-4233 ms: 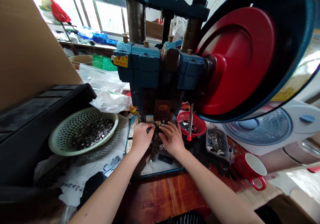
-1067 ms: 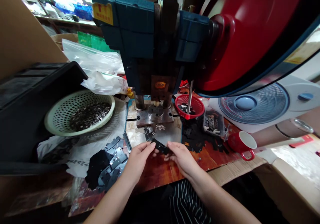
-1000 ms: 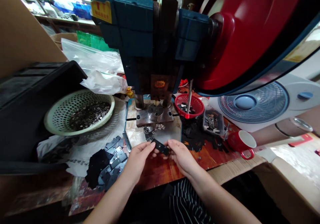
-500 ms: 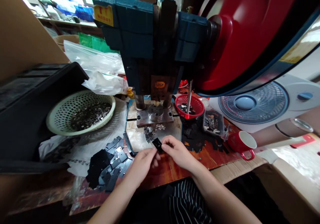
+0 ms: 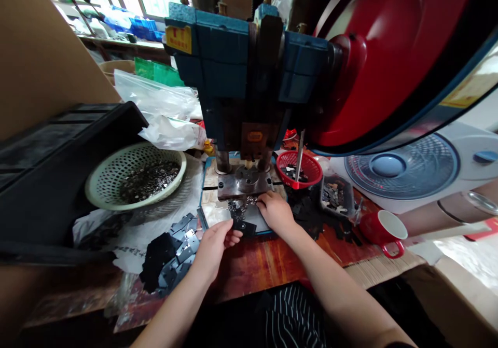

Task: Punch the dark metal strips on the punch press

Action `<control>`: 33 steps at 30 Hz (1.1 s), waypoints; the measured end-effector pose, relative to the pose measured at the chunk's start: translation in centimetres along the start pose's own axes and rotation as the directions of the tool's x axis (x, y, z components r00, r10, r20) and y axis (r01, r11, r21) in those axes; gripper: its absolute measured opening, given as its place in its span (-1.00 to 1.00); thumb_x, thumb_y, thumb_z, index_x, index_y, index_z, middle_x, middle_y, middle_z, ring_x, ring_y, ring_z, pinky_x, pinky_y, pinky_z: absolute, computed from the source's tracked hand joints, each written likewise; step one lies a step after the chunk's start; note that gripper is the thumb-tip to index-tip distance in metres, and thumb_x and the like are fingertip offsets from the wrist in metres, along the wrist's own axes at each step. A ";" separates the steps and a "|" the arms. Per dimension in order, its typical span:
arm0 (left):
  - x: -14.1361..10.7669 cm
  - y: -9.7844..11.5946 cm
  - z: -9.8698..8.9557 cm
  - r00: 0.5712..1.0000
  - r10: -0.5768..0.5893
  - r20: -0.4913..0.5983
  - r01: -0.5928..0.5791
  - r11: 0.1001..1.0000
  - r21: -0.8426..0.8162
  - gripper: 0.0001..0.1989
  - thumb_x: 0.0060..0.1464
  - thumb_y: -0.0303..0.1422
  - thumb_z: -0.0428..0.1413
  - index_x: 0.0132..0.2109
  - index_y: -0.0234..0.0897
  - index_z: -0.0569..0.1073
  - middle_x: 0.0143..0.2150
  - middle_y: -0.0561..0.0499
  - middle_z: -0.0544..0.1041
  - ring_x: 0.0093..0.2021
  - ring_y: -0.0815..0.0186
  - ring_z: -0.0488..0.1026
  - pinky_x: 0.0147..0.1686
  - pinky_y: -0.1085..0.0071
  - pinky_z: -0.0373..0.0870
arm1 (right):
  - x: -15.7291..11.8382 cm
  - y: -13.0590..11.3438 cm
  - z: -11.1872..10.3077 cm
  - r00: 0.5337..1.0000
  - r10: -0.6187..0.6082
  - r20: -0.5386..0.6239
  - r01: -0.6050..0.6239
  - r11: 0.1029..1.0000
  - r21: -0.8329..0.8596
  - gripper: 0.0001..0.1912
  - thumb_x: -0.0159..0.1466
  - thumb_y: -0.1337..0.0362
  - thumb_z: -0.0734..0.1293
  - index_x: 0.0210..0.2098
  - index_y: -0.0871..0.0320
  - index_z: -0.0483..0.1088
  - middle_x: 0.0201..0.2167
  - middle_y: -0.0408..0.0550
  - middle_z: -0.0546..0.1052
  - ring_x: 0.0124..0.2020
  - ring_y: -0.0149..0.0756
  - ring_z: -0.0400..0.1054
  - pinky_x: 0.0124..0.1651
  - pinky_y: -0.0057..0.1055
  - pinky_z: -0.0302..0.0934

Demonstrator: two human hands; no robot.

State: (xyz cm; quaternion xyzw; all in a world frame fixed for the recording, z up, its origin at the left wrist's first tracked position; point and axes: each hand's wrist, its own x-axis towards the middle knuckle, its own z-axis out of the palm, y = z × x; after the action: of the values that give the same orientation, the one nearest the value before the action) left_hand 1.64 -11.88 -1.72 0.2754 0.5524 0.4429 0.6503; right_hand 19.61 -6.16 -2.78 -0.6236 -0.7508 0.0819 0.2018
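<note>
My left hand (image 5: 218,241) pinches the left end of a small flat black plate (image 5: 248,228), held over the front edge of the press bed (image 5: 213,213). My right hand (image 5: 277,214) is at the front right of the steel die block (image 5: 225,188), its fingers drawn together beside small shiny metal bits (image 5: 238,210). What its fingertips hold, if anything, is hidden. To the left of my left hand lies a loose pile of flat dark plates (image 5: 187,249). Above the die hangs the blue press head (image 5: 223,68).
A pale green basket (image 5: 95,187) of small metal bits stands left, by a black crate (image 5: 128,117). Rightward are a red basket (image 5: 317,174), a clear tub (image 5: 352,203), a red mug (image 5: 371,228) and a fan (image 5: 439,156). A red wheel (image 5: 389,52) overhangs the right side.
My right hand has let go of the black plate and moved forward to the die block. My left hand keeps the plate and has shifted slightly left. The view has shifted a little.
</note>
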 end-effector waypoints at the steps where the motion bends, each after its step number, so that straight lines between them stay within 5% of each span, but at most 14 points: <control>1: 0.0 0.0 0.0 1.000 -0.012 -0.002 0.012 0.999 -0.036 -0.73 -0.11 -0.19 0.16 -0.45 -0.37 0.46 -0.52 -0.03 0.55 -0.55 0.44 0.38 -0.49 0.52 0.28 | 0.0 0.0 0.2 1.000 -0.015 0.004 0.015 0.999 -0.034 -0.86 0.25 0.31 0.25 -0.28 0.10 0.46 -0.27 -0.02 0.50 -0.19 -0.23 0.34 -0.16 -0.38 0.16; 7: 0.2 0.0 -0.2 0.998 -0.051 -0.021 0.046 0.984 -0.175 -0.78 -0.14 -0.27 0.18 -0.42 -0.40 0.48 -0.48 -0.07 0.57 -0.52 0.44 0.42 -0.47 0.54 0.32 | -0.1 0.1 0.0 0.999 -0.042 -0.027 0.042 0.999 -0.009 -0.87 0.27 0.32 0.24 -0.30 0.12 0.44 -0.31 -0.05 0.48 -0.22 -0.24 0.33 -0.14 -0.38 0.17; 13: 0.5 -0.1 -0.3 0.998 -0.064 -0.006 0.062 0.978 -0.201 -0.79 -0.14 -0.28 0.20 -0.41 -0.39 0.49 -0.46 -0.07 0.58 -0.52 0.45 0.43 -0.47 0.56 0.34 | 3.2 -0.9 -1.8 0.964 -0.101 -0.247 0.129 0.986 0.103 -0.84 0.30 0.29 0.21 -0.29 0.13 0.43 -0.29 -0.05 0.48 -0.20 -0.25 0.30 -0.08 -0.34 0.15; 17: 0.3 0.1 -0.3 0.999 -0.037 -0.015 0.034 0.984 -0.177 -0.76 -0.15 -0.26 0.22 -0.40 -0.39 0.49 -0.46 -0.07 0.59 -0.51 0.45 0.43 -0.47 0.57 0.33 | 4.9 -1.9 -2.2 0.950 -0.220 -0.221 0.227 0.974 0.006 -0.82 0.30 0.22 0.22 -0.26 0.09 0.45 -0.19 -0.06 0.49 -0.08 -0.20 0.27 0.03 -0.25 0.09; 22: 0.7 1.0 -0.4 1.000 0.029 -0.005 -0.029 0.996 -0.078 -0.69 -0.18 -0.22 0.26 -0.33 -0.37 0.48 -0.39 -0.10 0.60 -0.44 0.43 0.45 -0.41 0.55 0.35 | 4.3 -1.7 -1.8 0.933 -0.281 -0.227 0.272 0.960 -0.070 -0.75 0.31 0.10 0.21 -0.11 0.01 0.42 0.00 -0.13 0.45 0.14 -0.16 0.14 0.25 -0.05 -0.20; 33: 3.6 4.2 -0.7 0.928 0.371 -0.027 -0.355 0.906 0.232 -0.60 -0.14 -0.17 0.22 -0.16 -0.31 0.52 -0.38 0.01 0.55 -0.34 0.32 0.47 -0.23 0.40 0.37 | 4.2 -1.9 -1.4 0.946 -0.211 -0.246 0.199 0.977 -0.075 -0.71 0.31 0.09 0.20 -0.03 -0.03 0.40 0.05 -0.13 0.42 0.18 -0.13 0.11 0.26 0.03 -0.20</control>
State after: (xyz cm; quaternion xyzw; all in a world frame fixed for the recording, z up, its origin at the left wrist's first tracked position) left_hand -0.18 -6.84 -0.02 0.4286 0.5602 0.5007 0.5018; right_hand 17.86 -2.70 0.09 -0.5522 -0.7815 -0.0383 0.2879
